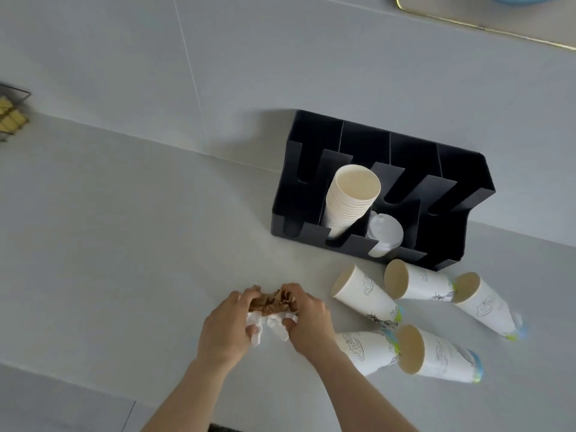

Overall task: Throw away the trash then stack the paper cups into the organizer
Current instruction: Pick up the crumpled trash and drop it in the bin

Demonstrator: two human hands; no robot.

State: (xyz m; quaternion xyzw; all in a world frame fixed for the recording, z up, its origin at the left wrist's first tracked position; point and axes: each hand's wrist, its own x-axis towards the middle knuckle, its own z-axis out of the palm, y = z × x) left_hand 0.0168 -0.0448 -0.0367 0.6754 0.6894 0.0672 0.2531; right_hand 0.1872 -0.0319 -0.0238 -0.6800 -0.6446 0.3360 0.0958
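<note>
Both hands close around a wad of trash (271, 310) on the counter: brown crumpled paper on top, white tissue beneath. My left hand (229, 327) grips its left side, my right hand (308, 321) its right side. Several printed paper cups lie on their sides to the right, among them one (366, 294) nearest my right hand and one (442, 355) at the front. The black organizer (448, 244) stands against the wall behind them. It holds a stack of cups (350, 201) in its second slot and white lids (385, 233) in the slot beside it.
A wire basket (11, 115) with yellow items hangs at the far left edge. A gold-rimmed tray (486, 24) with something blue on it shows at the top right. The pale counter (124, 244) meets the wall behind the organizer; its front edge runs along the lower left.
</note>
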